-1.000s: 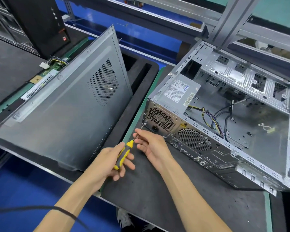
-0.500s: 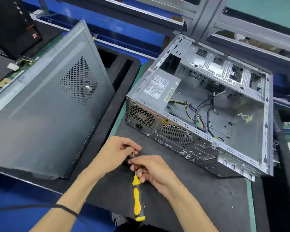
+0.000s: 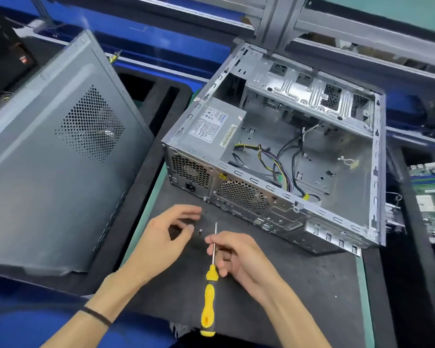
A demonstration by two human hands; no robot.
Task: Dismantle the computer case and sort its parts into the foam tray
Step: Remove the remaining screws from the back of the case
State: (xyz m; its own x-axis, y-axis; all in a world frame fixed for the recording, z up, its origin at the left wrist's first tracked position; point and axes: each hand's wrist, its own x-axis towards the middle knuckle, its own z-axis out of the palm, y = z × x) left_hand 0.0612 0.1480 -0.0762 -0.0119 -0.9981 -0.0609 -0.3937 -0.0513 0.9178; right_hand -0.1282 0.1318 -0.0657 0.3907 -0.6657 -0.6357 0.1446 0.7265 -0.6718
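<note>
Screw (image 3: 199, 231) just dropped onto the mat (image 3: 299, 285) by its left edge: left hand (image 3: 161, 243) loose, right hand (image 3: 239, 254) pinching the screwdriver (image 3: 209, 292). PSU's nearly free.

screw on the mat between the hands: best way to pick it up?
Pinch the screw from straight above, thumb and forefinger on opposite sides of its head. It is tiny and lies loose on the flat mat, so there is nothing to get under. The left hand is nearest, open beside it; the right hand holds the screwdriver shaft.
</note>
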